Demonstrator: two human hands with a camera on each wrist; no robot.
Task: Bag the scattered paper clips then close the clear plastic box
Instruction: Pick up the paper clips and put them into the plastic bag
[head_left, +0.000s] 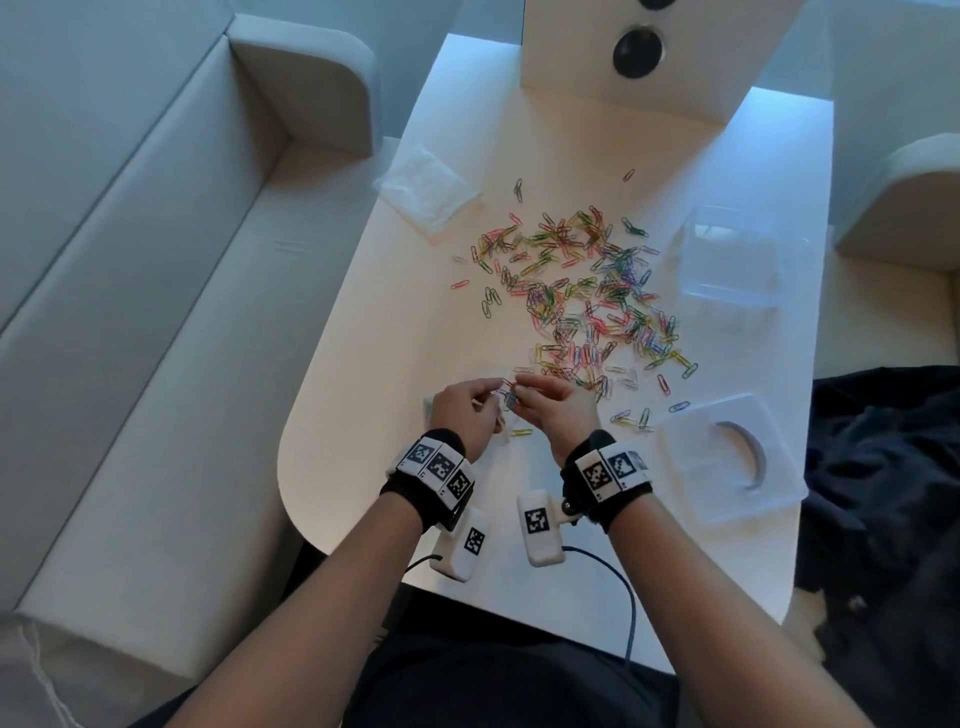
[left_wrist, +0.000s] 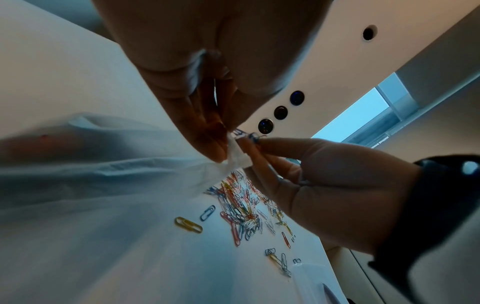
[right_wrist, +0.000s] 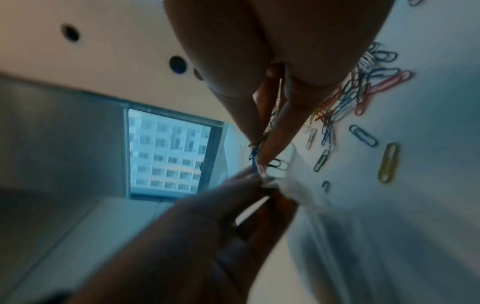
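Note:
Colourful paper clips (head_left: 582, 301) lie scattered over the middle of the white table (head_left: 363, 364). At its near edge my two hands meet. My left hand (head_left: 491, 392) pinches the mouth of a small clear bag (left_wrist: 237, 156), which hangs down toward the table. My right hand (head_left: 524, 389) pinches a few clips (left_wrist: 246, 135) right at the bag's opening; its fingertips (right_wrist: 262, 158) touch the left hand's. The clear plastic box (head_left: 732, 260) stands open at the right. Its lid (head_left: 727, 457) lies flat nearer me.
A stack of spare clear bags (head_left: 426, 187) lies at the table's far left. A single yellow clip (head_left: 521, 432) sits under my hands. A white stand with dark round holes (head_left: 639, 52) is at the far end. Sofas flank the table; dark cloth (head_left: 883, 467) lies right.

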